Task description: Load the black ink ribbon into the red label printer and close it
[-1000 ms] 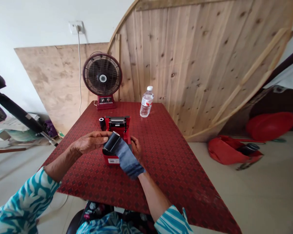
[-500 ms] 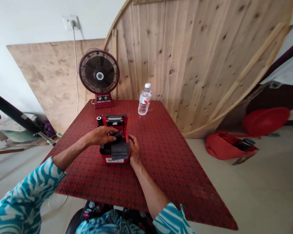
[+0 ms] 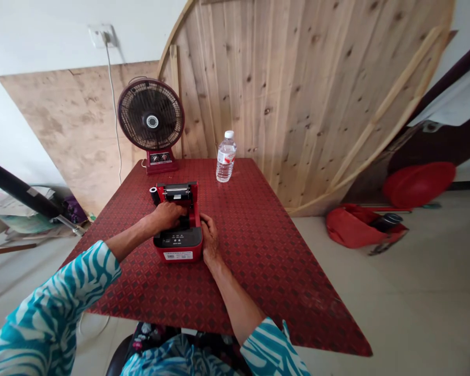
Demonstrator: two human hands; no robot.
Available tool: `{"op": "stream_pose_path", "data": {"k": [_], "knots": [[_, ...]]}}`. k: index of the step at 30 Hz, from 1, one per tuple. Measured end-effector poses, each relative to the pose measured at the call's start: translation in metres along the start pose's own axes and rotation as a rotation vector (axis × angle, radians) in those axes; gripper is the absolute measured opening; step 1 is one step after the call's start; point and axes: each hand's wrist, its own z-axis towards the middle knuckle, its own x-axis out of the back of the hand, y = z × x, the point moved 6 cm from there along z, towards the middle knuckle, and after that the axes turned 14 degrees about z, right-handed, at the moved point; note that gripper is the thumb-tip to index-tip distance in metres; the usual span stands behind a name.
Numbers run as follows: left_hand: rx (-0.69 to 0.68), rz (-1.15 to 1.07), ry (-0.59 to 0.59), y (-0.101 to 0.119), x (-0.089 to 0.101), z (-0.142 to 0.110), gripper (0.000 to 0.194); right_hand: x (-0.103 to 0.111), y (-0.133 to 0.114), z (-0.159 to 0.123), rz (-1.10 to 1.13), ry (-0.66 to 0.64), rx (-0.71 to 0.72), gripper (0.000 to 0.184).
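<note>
A red and black label printer [image 3: 178,255] sits on the table with its lid tipped up at the back, showing the roller inside. My left hand [image 3: 167,215] reaches into the opening from the left, fingers bent down and closed. What they grip in there is hidden by the hand. Against the printer's right wall lies my right hand [image 3: 210,237], fingers curled along the side and holding it. Just behind my left hand, a small black roll [image 3: 154,194] with a white core stands beside the lid.
A dark red fan [image 3: 152,122] stands at the table's back left. A water bottle [image 3: 225,157] is at the back, right of the printer. The patterned red table [image 3: 266,271] narrows toward wooden boards [image 3: 258,89]. A red bag [image 3: 352,224] lies on the floor at right.
The black ribbon sheet that hung over the printer's front is gone from there, baring the control panel. My left hand has moved deeper into the opening. The view has shifted slightly right.
</note>
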Motion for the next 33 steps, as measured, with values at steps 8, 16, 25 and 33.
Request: {"op": "stream_pose_path", "data": {"k": [8,16,25,33], "knots": [[0.386,-0.796,0.567,-0.051,-0.028,-0.090,0.050,-0.001,-0.001,-0.002,-0.006,-0.003,0.011,0.034],[0.287,-1.502,0.379,-0.009,-0.081,-0.094,0.069,0.002,-0.006,-0.005,-0.033,0.017,0.069,0.034],[0.231,-1.466,0.314,-0.022,-0.077,-0.089,0.067,0.003,-0.022,-0.004,-0.134,0.047,0.109,0.035],[0.036,-0.549,0.607,-0.021,-0.006,-0.092,0.039,0.006,-0.020,0.001,-0.087,0.061,0.078,0.033]]}}
